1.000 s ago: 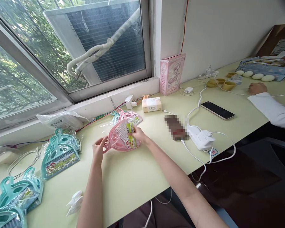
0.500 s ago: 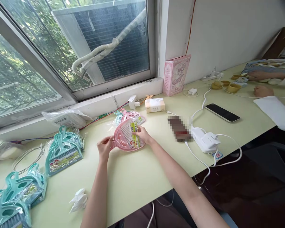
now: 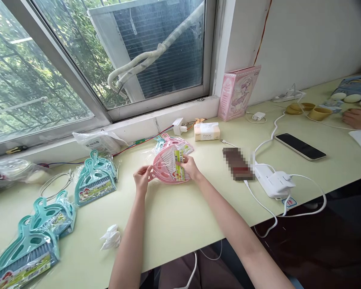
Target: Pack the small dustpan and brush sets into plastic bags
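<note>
Between my hands I hold a pink dustpan-and-brush set (image 3: 161,165) with white bristles and a green-yellow label, in clear wrap. My left hand (image 3: 142,180) pinches it at the handle end, on the left. Around its label edge on the right, the fingers of my right hand (image 3: 190,165) are closed. Just behind lies another pink set (image 3: 185,145), partly covered, with a teal handle (image 3: 159,142) beside it. To the left, wrapped teal dustpan-and-brush sets lie on the table, one group (image 3: 96,180) farther back and others (image 3: 25,251) nearer me.
A tissue pack (image 3: 207,131) and a pink box (image 3: 237,94) stand along the back. On the right are a phone (image 3: 301,146), a white power strip (image 3: 272,182) and trailing cables. A crumpled tissue (image 3: 111,237) lies near my left forearm. Another person's hand (image 3: 359,118) is at far right.
My view has swung left, so the scene sits farther right. Both hands keep hold of the pink set, which looks slightly turned. Less of the other person's arms shows.
</note>
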Action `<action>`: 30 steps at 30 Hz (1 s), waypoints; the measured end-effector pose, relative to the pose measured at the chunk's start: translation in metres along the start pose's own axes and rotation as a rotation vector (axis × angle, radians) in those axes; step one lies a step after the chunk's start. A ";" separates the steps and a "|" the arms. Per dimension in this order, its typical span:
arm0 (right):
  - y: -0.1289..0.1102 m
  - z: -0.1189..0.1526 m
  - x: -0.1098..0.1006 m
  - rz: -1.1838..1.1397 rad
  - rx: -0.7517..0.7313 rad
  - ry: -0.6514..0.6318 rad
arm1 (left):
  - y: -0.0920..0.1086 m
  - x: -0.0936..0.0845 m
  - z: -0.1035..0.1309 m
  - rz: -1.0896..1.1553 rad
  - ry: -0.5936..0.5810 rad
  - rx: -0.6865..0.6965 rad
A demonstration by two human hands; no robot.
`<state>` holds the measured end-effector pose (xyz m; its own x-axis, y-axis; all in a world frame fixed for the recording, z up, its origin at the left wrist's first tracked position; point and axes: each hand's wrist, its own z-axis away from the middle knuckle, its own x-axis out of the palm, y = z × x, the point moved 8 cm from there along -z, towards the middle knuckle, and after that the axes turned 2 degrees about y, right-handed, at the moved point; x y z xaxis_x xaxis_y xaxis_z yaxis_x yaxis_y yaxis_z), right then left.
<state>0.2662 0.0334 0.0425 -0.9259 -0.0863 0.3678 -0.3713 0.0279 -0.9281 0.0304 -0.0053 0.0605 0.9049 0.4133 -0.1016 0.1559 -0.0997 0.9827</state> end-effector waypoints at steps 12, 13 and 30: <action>0.004 0.006 0.015 0.124 0.009 -0.096 | -0.011 -0.019 -0.017 0.144 -0.011 0.029; 0.002 0.006 0.015 0.098 0.008 -0.103 | -0.012 -0.018 -0.018 0.154 -0.012 0.022; -0.007 -0.008 -0.085 -0.516 -0.025 0.465 | -0.054 -0.125 -0.037 0.100 0.637 -0.075</action>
<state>0.3474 0.0485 0.0183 -0.5624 0.3410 0.7532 -0.7681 0.1219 -0.6287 -0.1056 -0.0175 0.0259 0.4976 0.8637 0.0803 0.0336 -0.1117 0.9932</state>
